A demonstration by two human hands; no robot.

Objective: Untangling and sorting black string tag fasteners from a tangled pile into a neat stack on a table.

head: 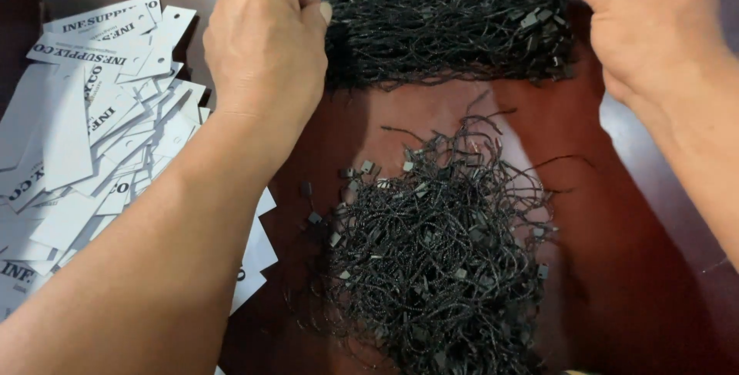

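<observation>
The dark reddish-brown table (616, 252) shows bare surface mainly on the right and in a band across the middle, between the two heaps of cord; its left side is covered by a spread of white paper tags (85, 136) with dark print, overlapping loosely and running out past the left and bottom edges of the view. The left hand (265, 44) is up at the far end, knuckles toward the camera, fingers curled at the left end of the far bundle of black string loops (446, 21); it looks to be pinching strands there, though the fingertips are hidden behind the hand, so I cannot tell for sure. The right hand (647, 21) is at the bundle's right end, fingers bent and partly cut off by the top edge; whether it grips anything cannot be told. That far bundle is dense and fairly orderly, its long axis running left to right across the table, strands lying mostly along that line, small black plastic clasps showing near the right end. Nearer the camera lies a looser tangled heap of black string loops (439, 267), clasps scattered through it, with no clear direction.
</observation>
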